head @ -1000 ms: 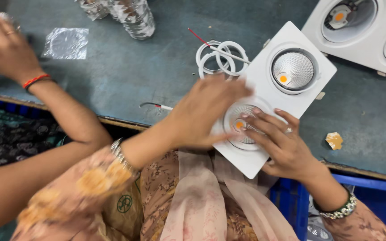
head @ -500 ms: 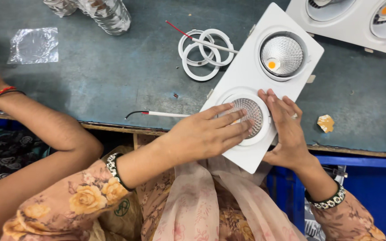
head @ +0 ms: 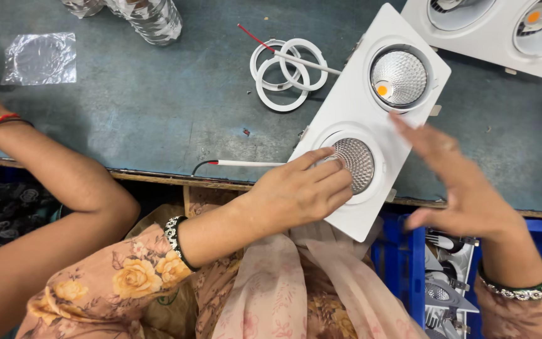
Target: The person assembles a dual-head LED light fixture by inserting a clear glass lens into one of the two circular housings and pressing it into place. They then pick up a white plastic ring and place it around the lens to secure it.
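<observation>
1. Work surface: a worn, blue-grey bench top with a wooden front edge runs across the view. A blue plastic crate sits below the edge at lower right, holding metal lamp parts.
2. Task item: a white twin-lamp downlight fixture lies diagonally on the bench, its lower corner overhanging the front edge. The upper reflector shows an orange emitter; the lower reflector is ribbed and silver.
3. Nearby items: three white trim rings lie overlapping just left of the fixture, crossed by a white and red wire. A second white lead lies along the bench edge. A clear plastic bag rests at far left, and clear plastic bottles stand at the top. Another white twin fixture occupies the upper right corner.
4. Left hand: palm down, fingers extended and slightly spread, fingertips resting on the rim of the lower reflector. It grips nothing.
5. Right hand: raised above the fixture's right edge, fingers straight and loosely together, open, holding nothing. Contact with the fixture cannot be confirmed.
6. Another person's forearm, with a red wrist thread, crosses the bench edge at left.
</observation>
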